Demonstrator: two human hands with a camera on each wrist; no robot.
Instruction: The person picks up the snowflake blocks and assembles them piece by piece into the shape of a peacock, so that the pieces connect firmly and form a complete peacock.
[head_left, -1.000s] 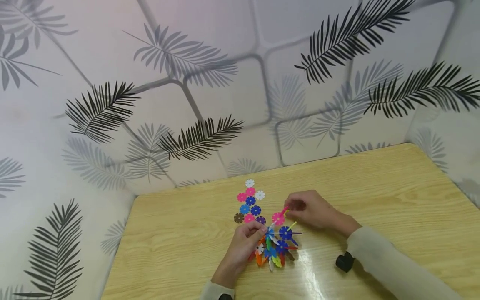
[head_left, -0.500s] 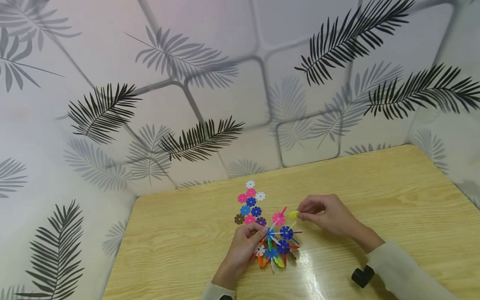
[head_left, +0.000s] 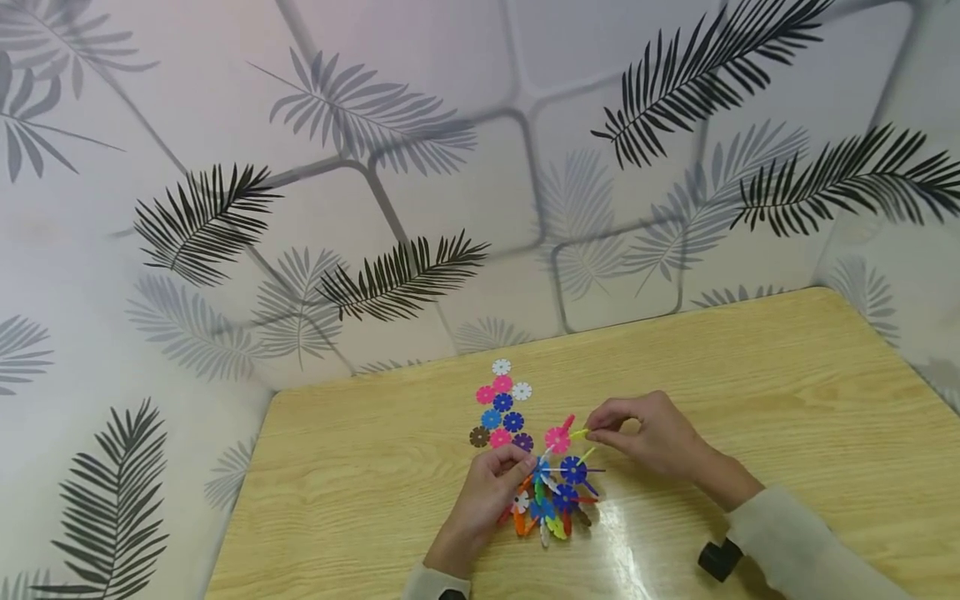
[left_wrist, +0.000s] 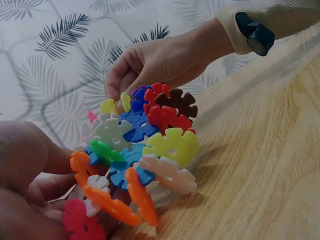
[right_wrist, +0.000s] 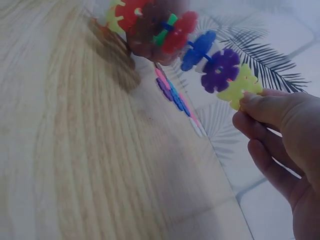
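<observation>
My left hand [head_left: 480, 493] grips the left side of a cluster of notched, flower-shaped plastic discs [head_left: 564, 498], slotted together at angles in many colours. The left wrist view shows orange discs [left_wrist: 112, 204], a blue disc [left_wrist: 132, 167] and a yellow-green disc [left_wrist: 172, 146] in it. My right hand [head_left: 656, 437] pinches a yellow disc [right_wrist: 239, 91] between thumb and fingers. In the head view its edge meets the right side of a pink disc [head_left: 557, 440] at the cluster's far end. Whether it sits in a slot cannot be told. My left fingertips are partly hidden behind discs.
Behind the cluster, several loose discs lie flat on the wooden table [head_left: 360, 483], among them a white one [head_left: 501, 367], a brown one [head_left: 479, 437] and a purple one [head_left: 523, 442]. A patterned wall [head_left: 510, 292] borders the table's far edge.
My right hand first drew back rightward from the pink disc with the yellow disc, then came back left to the pink disc's edge. My left hand stays in place on the cluster.
</observation>
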